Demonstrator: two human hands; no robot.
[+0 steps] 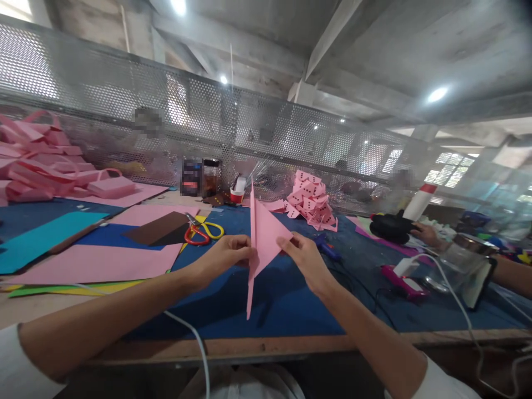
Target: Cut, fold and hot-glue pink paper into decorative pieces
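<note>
I hold a folded pink paper piece (261, 238) upright above the blue table cover (291, 305). It is long and pointed, with a triangular flap sticking out to the right. My left hand (224, 257) pinches its left edge. My right hand (303, 257) pinches the flap's right side. Both hands are closed on the paper, at about the same height.
Scissors with red and yellow handles (201, 231) lie behind my left hand, next to brown, pink and cyan sheets (95, 260). A pile of pink dotted pieces (310, 202) sits at the back. Another person's hand (428, 235) rests at right near a jar (463, 260). A glue gun (328, 248) and cables lie close.
</note>
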